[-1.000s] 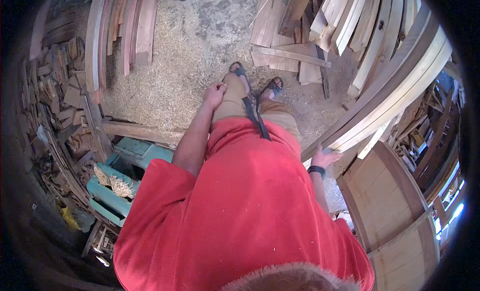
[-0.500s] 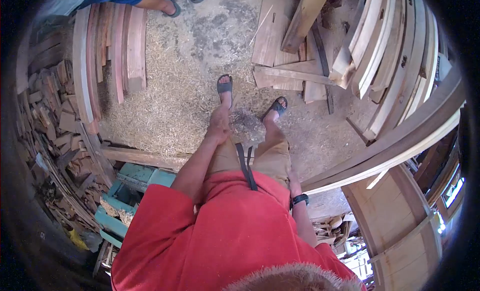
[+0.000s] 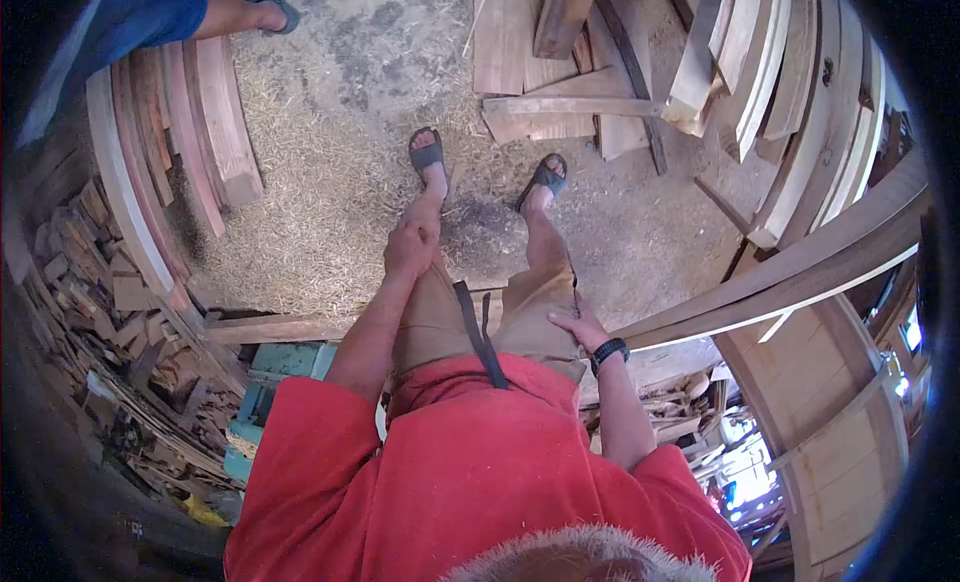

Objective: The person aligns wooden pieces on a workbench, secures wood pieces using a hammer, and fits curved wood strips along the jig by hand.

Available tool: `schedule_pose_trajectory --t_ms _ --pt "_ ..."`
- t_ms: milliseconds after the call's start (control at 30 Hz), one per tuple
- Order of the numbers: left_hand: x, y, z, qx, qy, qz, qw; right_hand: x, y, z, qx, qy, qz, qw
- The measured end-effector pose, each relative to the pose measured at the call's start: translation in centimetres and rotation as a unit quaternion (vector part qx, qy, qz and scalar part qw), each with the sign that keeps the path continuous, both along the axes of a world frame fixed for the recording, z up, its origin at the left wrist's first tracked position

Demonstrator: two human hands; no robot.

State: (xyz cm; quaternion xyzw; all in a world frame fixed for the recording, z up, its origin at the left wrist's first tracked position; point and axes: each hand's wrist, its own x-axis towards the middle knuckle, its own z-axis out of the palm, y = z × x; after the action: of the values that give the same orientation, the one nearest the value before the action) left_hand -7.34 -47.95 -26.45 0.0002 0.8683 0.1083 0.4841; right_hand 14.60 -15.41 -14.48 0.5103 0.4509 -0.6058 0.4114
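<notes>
My left hand [image 3: 410, 250] is curled over my left knee, its fingers bent against the skin just beyond the hem of the tan shorts [image 3: 415, 327]. I see no tool or wood in it. My right hand [image 3: 582, 329] lies on the right thigh of the shorts, fingers stretched out, with a dark wristwatch [image 3: 609, 355] on its wrist. A dark strap [image 3: 480, 332] hangs at the waist between the hands. Nearest to the right hand is the end of a long curved timber [image 3: 690, 320], which does not visibly touch it.
Curved planks [image 3: 185, 122] stand at the left, before a scrap-wood pile [image 3: 130, 292]. A green machine [image 3: 285, 367] is beside my left arm. More curved pieces [image 3: 800, 102] and flat boards [image 3: 560, 107] fill the right. Shavings [image 3: 310, 212] cover the floor; another person's leg [image 3: 235, 17] shows top left.
My right hand has come from the outer side of the thigh onto its top, fingers now showing. The left hand stays at the knee. The whole view has shifted somewhat.
</notes>
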Motion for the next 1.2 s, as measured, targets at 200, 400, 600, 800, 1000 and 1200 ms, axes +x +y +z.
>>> schedule_pose_trajectory --t_ms 200,400,600,800,1000,1200 --pt "-0.2 0.3 -0.4 -0.025 0.01 0.012 1.0 1.6 -0.3 -1.4 -0.008 0.015 -0.007 1.0" --pt "-0.1 0.1 -1.0 0.009 0.036 0.001 0.999 2.6 -1.0 -3.8 0.045 -0.049 0.025 0.997" --pt "-0.5 0.5 -0.3 0.022 0.05 0.003 0.998 0.5 -1.6 -5.2 0.116 -0.036 0.151 0.981" --pt "-0.6 0.9 0.0 0.008 0.033 0.012 0.999 -0.2 -1.2 -6.6 0.13 -0.082 0.208 0.966" --pt "0.4 0.2 -1.3 0.035 0.061 0.039 0.997 -0.9 -1.1 -6.7 0.165 -0.085 0.264 0.947" --pt "0.3 1.8 -0.8 0.016 0.019 0.033 0.999 -1.0 -0.6 -6.8 0.153 -0.01 0.261 0.953"
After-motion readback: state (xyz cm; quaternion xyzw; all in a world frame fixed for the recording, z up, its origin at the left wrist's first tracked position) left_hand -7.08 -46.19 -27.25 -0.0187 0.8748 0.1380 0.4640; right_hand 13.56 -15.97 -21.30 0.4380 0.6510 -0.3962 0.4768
